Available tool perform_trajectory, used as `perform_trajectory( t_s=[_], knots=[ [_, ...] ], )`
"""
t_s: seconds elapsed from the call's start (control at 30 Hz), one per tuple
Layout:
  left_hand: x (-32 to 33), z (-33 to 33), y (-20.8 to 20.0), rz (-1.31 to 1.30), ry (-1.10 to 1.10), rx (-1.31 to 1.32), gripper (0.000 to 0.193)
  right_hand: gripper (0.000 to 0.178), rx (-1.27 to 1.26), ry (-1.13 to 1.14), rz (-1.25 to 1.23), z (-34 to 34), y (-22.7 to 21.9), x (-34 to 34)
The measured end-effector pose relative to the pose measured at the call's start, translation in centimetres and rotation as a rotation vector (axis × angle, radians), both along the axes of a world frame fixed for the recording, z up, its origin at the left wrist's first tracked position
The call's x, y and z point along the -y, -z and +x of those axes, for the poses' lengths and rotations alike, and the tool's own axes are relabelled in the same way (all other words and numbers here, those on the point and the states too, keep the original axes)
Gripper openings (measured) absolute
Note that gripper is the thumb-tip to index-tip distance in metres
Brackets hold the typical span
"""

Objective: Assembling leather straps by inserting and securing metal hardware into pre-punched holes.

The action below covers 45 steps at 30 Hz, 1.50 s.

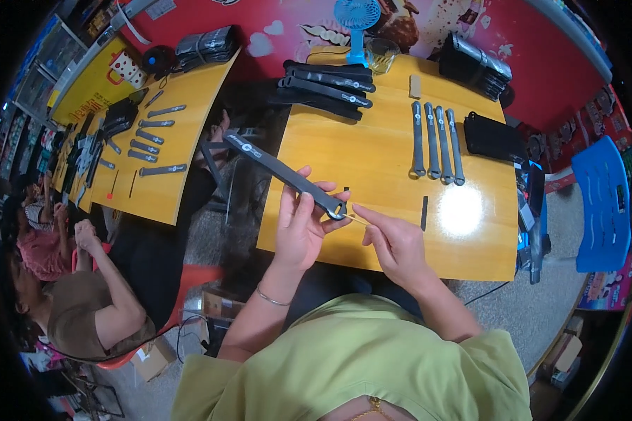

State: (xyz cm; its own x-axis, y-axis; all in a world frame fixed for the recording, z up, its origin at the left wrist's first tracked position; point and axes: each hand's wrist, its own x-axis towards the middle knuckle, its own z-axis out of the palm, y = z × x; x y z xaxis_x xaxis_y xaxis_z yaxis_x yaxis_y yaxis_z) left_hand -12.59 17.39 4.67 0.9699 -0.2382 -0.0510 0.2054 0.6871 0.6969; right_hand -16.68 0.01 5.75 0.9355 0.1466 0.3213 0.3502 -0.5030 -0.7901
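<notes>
My left hand (296, 228) grips a long dark grey strap (277, 167) with white print, held slanting above the table's near edge. At the strap's lower right end is a ring-like loop (338, 210), just past my left fingers. My right hand (400, 249) is closed in a pinch on a thin yellow stick (357, 219), whose tip reaches the loop; whether it passes through I cannot tell. Several similar grey straps (418, 140) lie side by side at the right of the table. A short black strip (425, 212) lies nearer me.
On the yellow table (316, 144) are a pile of black straps (330, 85), a blue fan (357, 28), a glass (382, 55), a tan block (415, 86), a black pouch (495, 137) and bundled dark packets (475, 64). People sit leftward by another table (182, 144). A blue chair (602, 207) stands right.
</notes>
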Motion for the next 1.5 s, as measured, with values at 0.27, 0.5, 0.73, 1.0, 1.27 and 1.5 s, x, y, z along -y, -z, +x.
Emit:
perform_trajectory(
  t_s=[0.27,0.5,0.73,1.0,1.27,1.5],
  knots=[
    [1.2,-0.8,0.9,0.051,-0.103,0.100,0.048,0.049,0.151,0.046,-0.079,-0.8,1.2,0.1],
    [1.8,-1.1,1.0,0.060,-0.171,0.109,0.042,0.049,0.196,0.090,-0.195,-1.0,1.2,0.1],
    [1.9,-1.2,1.2,0.090,-0.187,0.099,0.040,0.048,0.242,0.138,-0.212,-0.8,1.5,0.0],
    [1.9,-1.3,1.9,0.245,-0.264,0.194,0.041,0.041,0.152,0.143,-0.209,-0.9,1.4,-0.2],
    [1.6,-0.8,2.5,0.744,-0.514,0.771,0.035,0.040,-0.704,-0.151,0.813,-1.2,1.0,-0.8],
    [1.1,-0.7,1.7,0.824,-0.495,0.813,0.032,0.045,-0.493,-0.074,0.766,-1.3,1.5,-2.2]
  ],
)
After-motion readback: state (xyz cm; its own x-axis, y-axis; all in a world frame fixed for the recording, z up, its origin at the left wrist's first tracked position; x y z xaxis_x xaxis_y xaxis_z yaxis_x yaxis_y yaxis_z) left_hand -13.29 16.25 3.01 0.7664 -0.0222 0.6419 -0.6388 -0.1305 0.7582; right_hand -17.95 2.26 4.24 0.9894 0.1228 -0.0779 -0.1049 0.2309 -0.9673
